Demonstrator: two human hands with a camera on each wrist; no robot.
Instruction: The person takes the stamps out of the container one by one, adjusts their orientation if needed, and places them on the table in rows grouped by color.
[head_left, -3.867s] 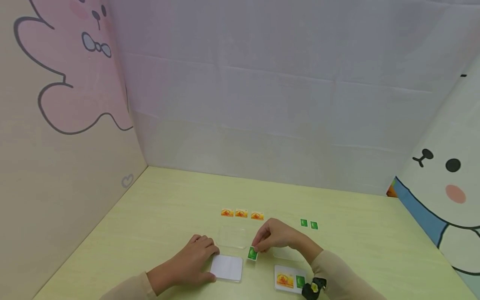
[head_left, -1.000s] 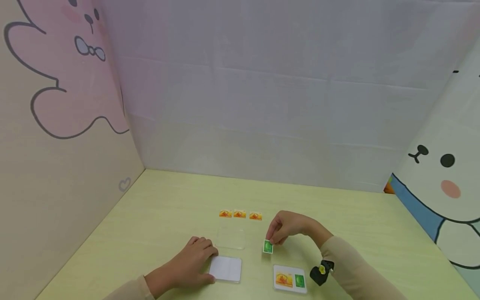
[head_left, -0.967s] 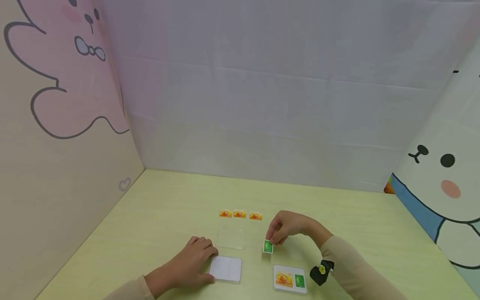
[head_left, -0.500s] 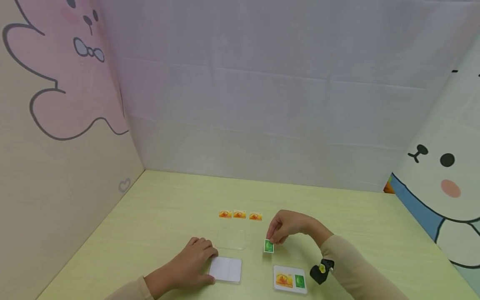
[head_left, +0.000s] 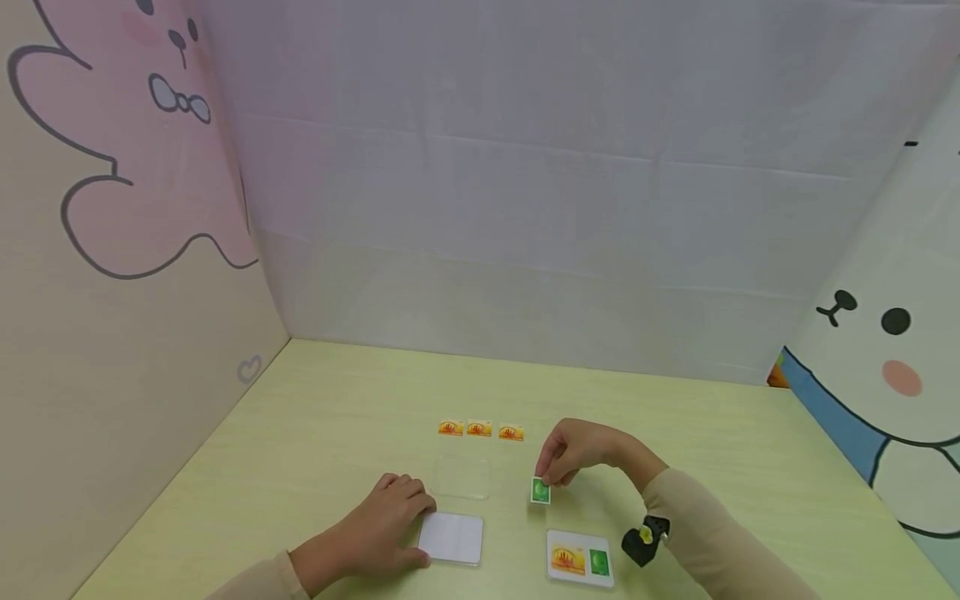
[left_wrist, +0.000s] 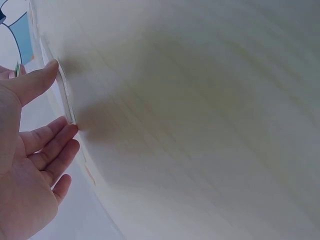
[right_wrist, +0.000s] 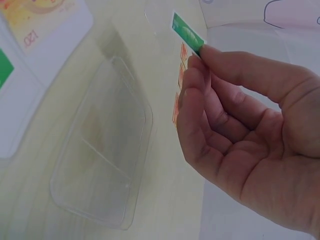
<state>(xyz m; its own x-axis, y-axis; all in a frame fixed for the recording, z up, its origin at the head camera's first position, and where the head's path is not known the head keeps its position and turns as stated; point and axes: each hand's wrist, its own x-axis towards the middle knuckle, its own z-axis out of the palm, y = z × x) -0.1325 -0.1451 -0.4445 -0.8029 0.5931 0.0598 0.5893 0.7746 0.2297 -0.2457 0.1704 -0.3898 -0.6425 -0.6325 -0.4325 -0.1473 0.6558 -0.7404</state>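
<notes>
My right hand (head_left: 573,450) pinches a small green stamp (head_left: 540,491) with a white border between thumb and fingertips, held above the table. In the right wrist view the green stamp (right_wrist: 187,33) is tilted and gripped at one end. My left hand (head_left: 382,525) holds a flat white case (head_left: 452,538) along its left side, thumb at the near corner and fingers at the far one. The left wrist view shows that case (left_wrist: 62,95) edge-on, with thumb and fingertips at its ends. To the right lies a similar white case (head_left: 581,575) bearing an orange stamp and a green stamp.
Three orange stamps (head_left: 479,428) lie in a row farther back. A clear plastic cover (head_left: 462,477) rests behind the left case, and another clear cover (right_wrist: 100,150) lies below my right hand. A black wrist strap (head_left: 641,546) hangs at the right sleeve. Cartoon-printed walls enclose the table.
Compared with the oldest frame, my right hand has moved right with the green stamp, drifting slightly right again lately. Two loose green stamps seen earlier are now hidden behind the arm. My left hand stays put.
</notes>
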